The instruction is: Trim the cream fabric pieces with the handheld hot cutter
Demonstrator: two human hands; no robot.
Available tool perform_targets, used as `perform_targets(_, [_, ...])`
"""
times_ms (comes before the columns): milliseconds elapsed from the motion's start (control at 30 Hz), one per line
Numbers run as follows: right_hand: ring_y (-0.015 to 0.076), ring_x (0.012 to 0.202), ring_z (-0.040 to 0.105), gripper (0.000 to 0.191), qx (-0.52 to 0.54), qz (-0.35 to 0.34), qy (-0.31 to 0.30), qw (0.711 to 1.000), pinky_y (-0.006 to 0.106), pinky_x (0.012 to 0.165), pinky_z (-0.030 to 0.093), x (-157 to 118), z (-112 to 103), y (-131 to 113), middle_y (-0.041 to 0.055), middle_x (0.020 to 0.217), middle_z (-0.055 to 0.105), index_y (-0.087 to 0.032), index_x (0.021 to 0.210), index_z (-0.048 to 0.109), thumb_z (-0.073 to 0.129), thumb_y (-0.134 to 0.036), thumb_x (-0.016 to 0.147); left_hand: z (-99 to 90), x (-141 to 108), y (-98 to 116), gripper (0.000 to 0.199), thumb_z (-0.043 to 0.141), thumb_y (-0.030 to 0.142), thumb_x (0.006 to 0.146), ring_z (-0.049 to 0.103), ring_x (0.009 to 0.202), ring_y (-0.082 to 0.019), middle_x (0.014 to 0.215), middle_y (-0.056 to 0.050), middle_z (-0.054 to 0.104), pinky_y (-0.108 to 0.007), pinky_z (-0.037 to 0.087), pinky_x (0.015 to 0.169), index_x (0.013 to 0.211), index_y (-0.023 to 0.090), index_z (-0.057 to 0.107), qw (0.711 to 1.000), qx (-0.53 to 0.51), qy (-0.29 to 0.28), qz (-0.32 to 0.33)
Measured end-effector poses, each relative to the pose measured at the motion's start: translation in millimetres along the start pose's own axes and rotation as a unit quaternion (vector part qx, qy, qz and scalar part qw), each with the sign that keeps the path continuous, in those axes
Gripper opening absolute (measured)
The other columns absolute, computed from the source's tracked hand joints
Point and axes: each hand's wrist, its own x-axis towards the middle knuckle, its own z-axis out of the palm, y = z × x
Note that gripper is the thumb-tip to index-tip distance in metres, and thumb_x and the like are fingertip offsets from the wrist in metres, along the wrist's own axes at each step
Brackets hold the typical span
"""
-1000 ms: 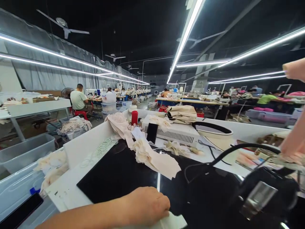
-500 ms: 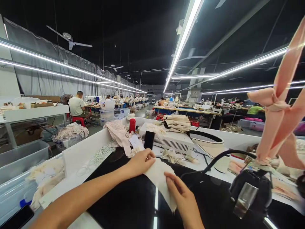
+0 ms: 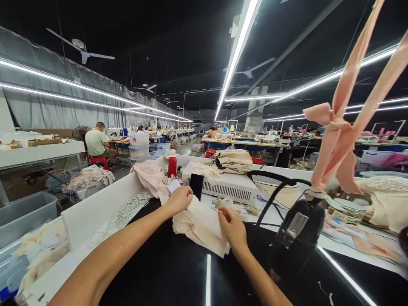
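Between my hands hangs a stack of cream fabric pieces, its layers showing along the lower left edge, above the black tabletop. My left hand pinches the stack at its upper left corner, fingers closed. At the right edge, my right hand grips the fabric between thumb and fingers. Just behind the left hand a dark phone stands propped up. To the right a black cutting tool with a metal plate hangs from a knotted pink fabric strip.
A white vented box stands behind the hands, with folded cream cloth on top. On the left are pale elastic loops, a red thread cone and pink lace fabric. A glass jar stands right. A seated person is farther off.
The fabric has turned and spread, so its layered edge now faces left and down. My right hand has moved up and away from me. The hanging tool appears farther left as the view shifts.
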Motion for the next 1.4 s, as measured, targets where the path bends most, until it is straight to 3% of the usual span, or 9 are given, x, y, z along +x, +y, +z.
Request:
perform_targets(233, [0.0223,0.104,0.069,0.028,-0.074,-0.102,-0.041,0.991,0.044,0.09,0.06,-1.2,8.3,9.2,0.0084,0.123,0.069,-0.018,0.121,0.066,0.065,-0.037,0.1,11.5,-13.7,-19.8,0.031,0.065,0.036,0.102,0.067,0.11,-0.024,0.127,-0.01,0.065,-0.046,0.058,0.094,0.126,0.017,0.063,0.997,0.068,-0.021,-0.017])
perform_targets(400, [0.0236,0.11,0.067,0.023,-0.121,-0.176,-0.051,0.976,0.048,0.099,0.055,-11.4,6.6,-1.8,0.0076,0.119,0.07,-0.018,0.113,0.069,0.065,-0.036,0.099,15.8,-19.3,-18.7,0.03,0.064,0.036,0.102,0.067,0.109,-0.024,0.126,-0.01,0.066,-0.046,0.058,0.094,0.124,0.017,0.064,0.994,0.093,-0.03,-0.042])
perform_targets(500, [0.0287,0.115,0.065,0.019,-0.133,-0.201,-0.047,0.969,0.053,0.102,0.05,-21.7,4.2,-11.6,0.009,0.116,0.072,-0.02,0.11,0.071,0.059,-0.027,0.098,10.1,-18.4,-20.3,0.03,0.064,0.037,0.102,0.067,0.109,-0.024,0.126,-0.01,0.066,-0.046,0.058,0.094,0.124,0.017,0.064,0.994,0.09,-0.029,-0.058])
perform_targets(633, [0.0324,0.11,0.067,0.03,-0.107,-0.232,-0.062,0.965,0.053,0.099,0.05,-35.2,0.6,-23.9,0.0104,0.112,0.075,-0.024,0.106,0.074,0.047,-0.027,0.094,-20.7,-18.7,-43.6,0.032,0.065,0.037,0.102,0.067,0.107,-0.024,0.125,-0.01,0.066,-0.045,0.059,0.092,0.126,0.016,0.063,0.991,0.09,-0.018,-0.094])
perform_targets(833, [0.0314,0.105,0.07,0.03,-0.048,-0.237,-0.085,0.967,0.05,0.097,0.054,-52.2,-3.2,-32.9,0.0084,0.106,0.078,-0.027,0.098,0.076,0.049,-0.039,0.091,-90.2,-48.7,-106.8,0.032,0.065,0.036,0.101,0.066,0.111,-0.025,0.129,-0.01,0.064,-0.046,0.058,0.094,0.128,0.017,0.063,0.982,0.102,0.004,-0.159])
perform_targets(967, [0.0317,0.103,0.073,0.03,-0.028,-0.219,-0.082,0.972,0.052,0.095,0.057,-61.6,0.5,-36.3,0.0085,0.103,0.079,-0.027,0.095,0.076,0.05,-0.04,0.089,-108.9,-68.8,-131.2,0.03,0.064,0.037,0.102,0.065,0.113,-0.025,0.132,-0.01,0.063,-0.046,0.057,0.096,0.127,0.019,0.064,0.981,0.071,0.003,-0.18])
perform_targets(1100, [0.0308,0.1,0.075,0.029,-0.018,-0.21,-0.083,0.974,0.049,0.092,0.061,-73.8,1.2,-43.0,0.0091,0.1,0.08,-0.026,0.093,0.076,0.05,-0.04,0.089,-93.7,-59.6,-132.0,0.031,0.065,0.037,0.102,0.066,0.11,-0.025,0.13,-0.01,0.064,-0.045,0.058,0.094,0.127,0.018,0.064,0.982,-0.008,-0.017,-0.186])
perform_targets(1233, [0.0287,0.097,0.077,0.026,-0.01,-0.211,-0.102,0.972,0.043,0.089,0.063,-89.1,-6.2,-50.0,0.0077,0.099,0.08,-0.027,0.092,0.077,0.054,-0.038,0.089,-56.5,-28.9,-115.8,0.032,0.065,0.036,0.101,0.068,0.103,-0.023,0.124,-0.009,0.066,-0.043,0.06,0.088,0.126,0.016,0.063,0.976,-0.106,-0.034,-0.187])
perform_targets(1400, [0.0269,0.095,0.077,0.022,-0.004,-0.193,-0.107,0.975,0.038,0.081,0.064,-99.4,-20.0,-53.2,0.0061,0.102,0.08,-0.03,0.095,0.077,0.056,-0.035,0.091,-7.5,10.3,-94.0,0.034,0.066,0.037,0.101,0.068,0.107,-0.024,0.126,-0.01,0.065,-0.044,0.06,0.09,0.128,0.016,0.062,0.965,-0.184,-0.012,-0.187])
